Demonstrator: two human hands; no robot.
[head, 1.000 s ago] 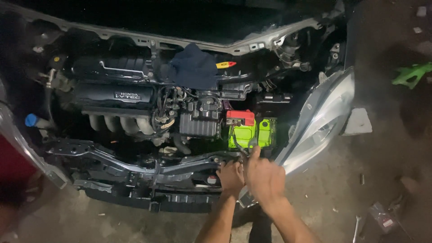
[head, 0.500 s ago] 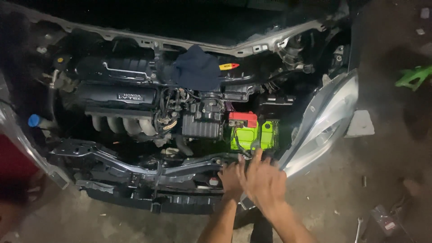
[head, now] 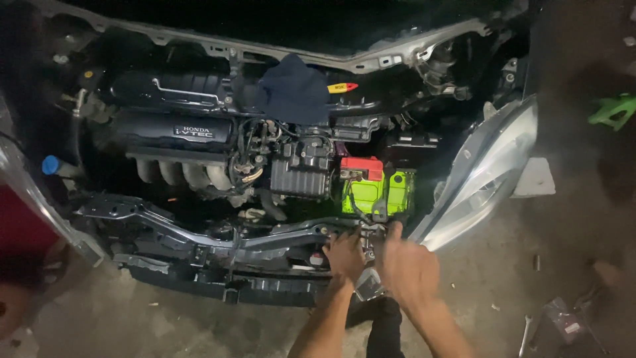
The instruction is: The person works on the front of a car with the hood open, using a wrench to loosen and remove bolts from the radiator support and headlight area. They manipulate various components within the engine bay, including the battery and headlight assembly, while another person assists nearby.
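Note:
I look down into an open car engine bay with the front bumper off. My left hand rests on the front metal crossmember, its fingers curled on a small bracket near the middle. My right hand is just to its right, with one finger stretched up toward the base of the bright green battery with a red terminal cover. What the fingers hold is too small and dark to tell. The right headlight is beside my right hand.
A dark blue cloth lies over the back of the engine. A blue cap shows at the left. A green object lies on the concrete floor at the right, and small tools at lower right.
Both hands have stayed at the crossmember below the battery. The fingers of the right hand, spread half a second ago, have drawn together with one finger pointing up.

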